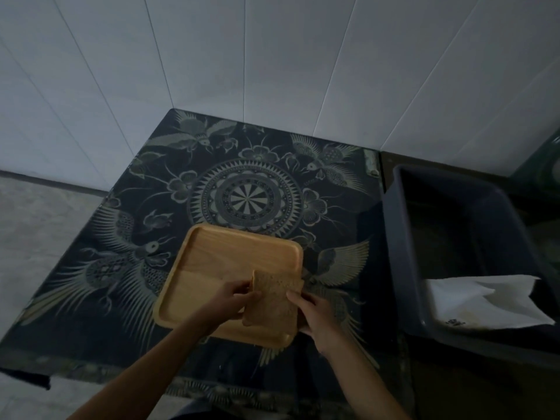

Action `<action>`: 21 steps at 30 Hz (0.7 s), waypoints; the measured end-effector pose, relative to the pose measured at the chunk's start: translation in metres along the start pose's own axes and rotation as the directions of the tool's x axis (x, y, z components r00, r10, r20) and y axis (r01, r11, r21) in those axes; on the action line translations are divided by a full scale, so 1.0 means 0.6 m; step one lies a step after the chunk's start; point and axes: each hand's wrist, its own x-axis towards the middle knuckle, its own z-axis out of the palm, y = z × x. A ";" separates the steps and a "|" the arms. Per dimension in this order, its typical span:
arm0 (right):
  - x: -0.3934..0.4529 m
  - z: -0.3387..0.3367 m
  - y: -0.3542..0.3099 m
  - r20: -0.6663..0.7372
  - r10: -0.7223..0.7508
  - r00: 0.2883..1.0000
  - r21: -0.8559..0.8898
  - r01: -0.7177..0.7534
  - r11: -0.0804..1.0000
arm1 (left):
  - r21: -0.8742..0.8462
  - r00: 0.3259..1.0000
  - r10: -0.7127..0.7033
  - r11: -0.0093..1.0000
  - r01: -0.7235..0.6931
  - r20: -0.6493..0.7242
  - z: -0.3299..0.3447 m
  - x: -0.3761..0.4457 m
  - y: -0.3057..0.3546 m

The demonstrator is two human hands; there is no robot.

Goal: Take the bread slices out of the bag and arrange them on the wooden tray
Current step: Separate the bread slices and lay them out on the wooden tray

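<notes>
A square wooden tray (218,262) lies on a dark patterned tablecloth, its floor bare apart from what I hold over it. Above the tray's near right corner both hands hold a small stack of tan bread slices (272,301). My left hand (230,301) pinches the stack's left edge. My right hand (315,316) grips its right edge from the side and below. The slices are tilted, and I cannot tell whether they touch the tray. A white bag or wrapper (485,301) lies in the bin at the right.
A dark plastic bin (403,237) stands right of the table, close to the tray. The patterned tablecloth (242,189) covers the table up to the white tiled walls behind. Grey floor shows at the left. The light is dim.
</notes>
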 end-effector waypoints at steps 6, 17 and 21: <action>0.005 0.016 0.017 -0.081 -0.013 0.997 -0.008 0.012 1.000 | 0.022 0.999 -0.046 0.999 0.046 -0.008 -0.003 0.016 -0.025; 0.010 0.042 0.033 -0.179 -0.147 0.973 -0.162 0.118 0.980 | 0.128 0.999 0.022 0.992 -0.018 -0.032 -0.010 0.031 -0.032; 0.015 0.040 0.039 -0.191 -0.223 0.956 -0.256 0.171 0.952 | 0.231 0.991 0.109 0.969 -0.087 -0.082 -0.008 0.028 -0.033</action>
